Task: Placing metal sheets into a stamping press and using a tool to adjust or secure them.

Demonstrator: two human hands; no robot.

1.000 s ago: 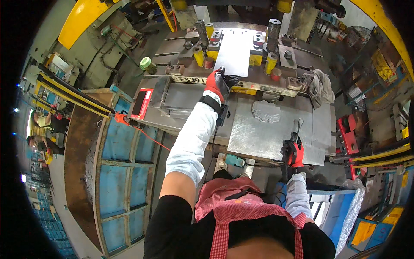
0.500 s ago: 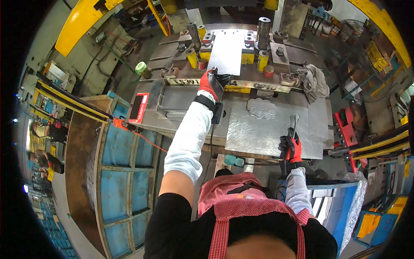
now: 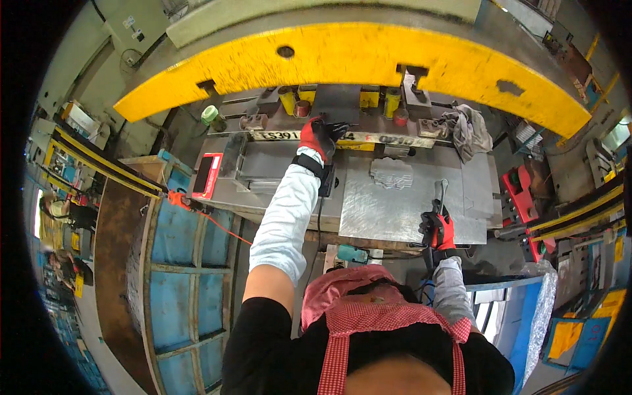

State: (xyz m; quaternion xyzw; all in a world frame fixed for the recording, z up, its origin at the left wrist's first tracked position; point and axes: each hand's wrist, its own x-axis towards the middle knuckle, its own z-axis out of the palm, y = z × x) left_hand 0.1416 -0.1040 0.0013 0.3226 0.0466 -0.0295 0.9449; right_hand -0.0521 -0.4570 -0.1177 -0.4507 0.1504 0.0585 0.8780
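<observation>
The fingers of the left hand point(image 3: 320, 137), in a red and black glove, are bunched close together at the near end of a flat metal strip point(image 3: 337, 102). I cannot tell if they pinch it. The strip lies at the middle of a long metal block point(image 3: 273, 135) and runs back under a big yellow beam point(image 3: 355, 59). The fingers of the right hand point(image 3: 438, 230), gloved too, are curled tight around a metal tool point(image 3: 442, 192) with a round tip. That hand is by the front edge of a shiny metal plate point(image 3: 372, 210), near its right corner, and the tool points toward the back.

A small pile of cut metal pieces point(image 3: 391, 172) sits near the plate's back edge. The plate is on the right part of the worktop point(image 3: 283, 201). Grey sheets point(image 3: 271, 159) lie on the left part, and a red-edged card point(image 3: 207, 176) is at the left edge. A crumpled grey rag point(image 3: 469, 133) hangs near the back right corner. A jar with a green lid point(image 3: 212, 117) stands past the back left corner.
</observation>
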